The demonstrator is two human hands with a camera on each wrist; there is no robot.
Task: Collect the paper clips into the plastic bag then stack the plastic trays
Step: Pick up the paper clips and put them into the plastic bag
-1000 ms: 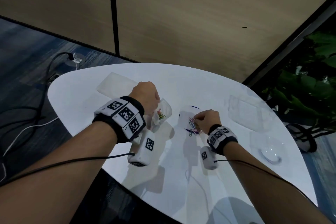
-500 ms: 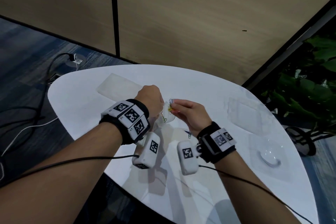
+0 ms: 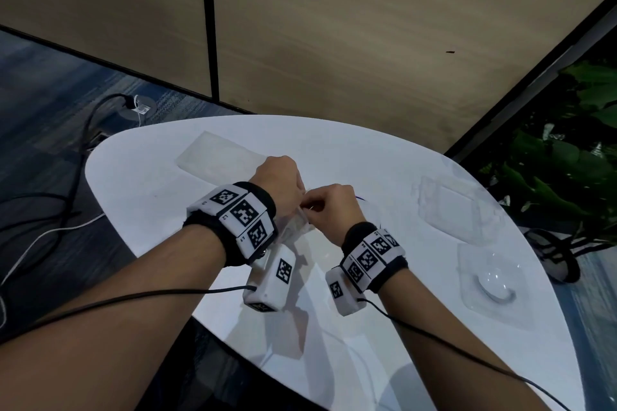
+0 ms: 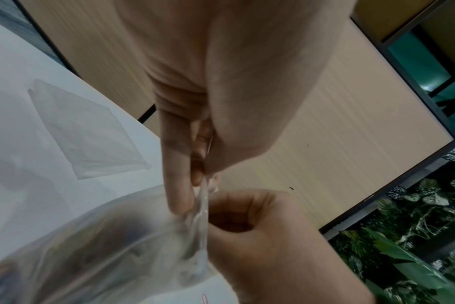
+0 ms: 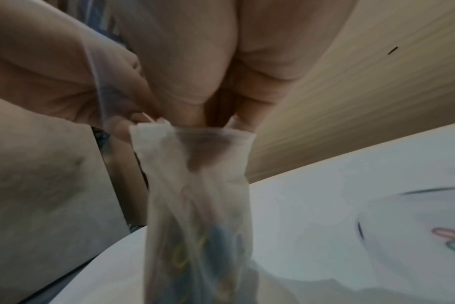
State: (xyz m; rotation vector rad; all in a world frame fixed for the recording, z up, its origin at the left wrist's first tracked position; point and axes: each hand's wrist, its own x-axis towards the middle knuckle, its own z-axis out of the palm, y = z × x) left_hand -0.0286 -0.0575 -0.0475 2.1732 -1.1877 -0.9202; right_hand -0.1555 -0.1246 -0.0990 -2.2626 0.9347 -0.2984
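Note:
A small clear plastic bag (image 3: 298,228) hangs above the white table (image 3: 160,183) between my hands. My left hand (image 3: 300,197) pinches its rim (image 4: 203,191) between thumb and fingers. My right hand (image 3: 312,208) has its bunched fingertips (image 5: 237,121) dipped into the bag's mouth; the paper clips pinched in them are hidden by the film. Coloured paper clips (image 5: 208,248) lie in the bag's bottom. More loose clips (image 5: 452,237) lie on the table to the right. A flat clear tray (image 3: 217,157) lies at the far left, and two clear trays (image 3: 450,207) (image 3: 490,287) lie on the right.
The rounded table edge runs close to my forearms. Cables (image 3: 66,197) lie on the carpet to the left, and a leafy plant (image 3: 561,163) stands beyond the table's right side. A wooden wall panel (image 3: 367,43) rises behind the table.
My right hand left the clip pile with clips pinched in it, moved left and up to the bag, and now has its fingertips in the bag's mouth. The left hand kept holding the bag.

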